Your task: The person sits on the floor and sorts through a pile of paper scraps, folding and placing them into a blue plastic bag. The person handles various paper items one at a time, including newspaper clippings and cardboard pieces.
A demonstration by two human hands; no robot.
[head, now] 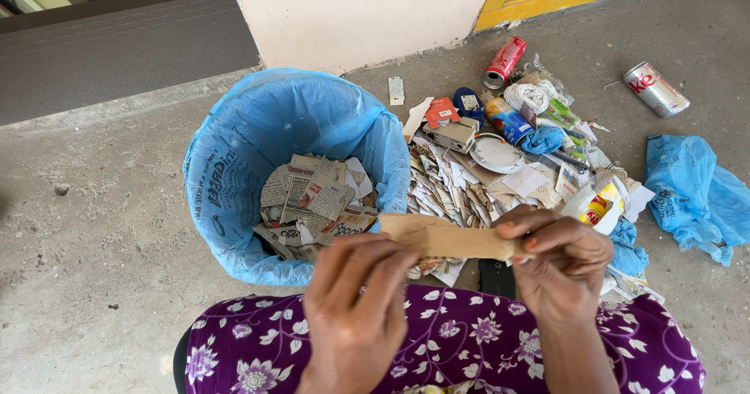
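Both of my hands hold a strip of brown cardboard level in front of me, above my lap in purple flowered cloth. My left hand pinches its left end, and my right hand grips its right end with thumb and fingers. Just beyond the strip stands a bin lined with a blue plastic bag, which holds torn newspaper pieces.
A heap of mixed litter lies on the concrete floor right of the bin: paper scraps, a white lid, wrappers, a small box. A red can and a second can lie farther back. A loose blue bag lies at the right.
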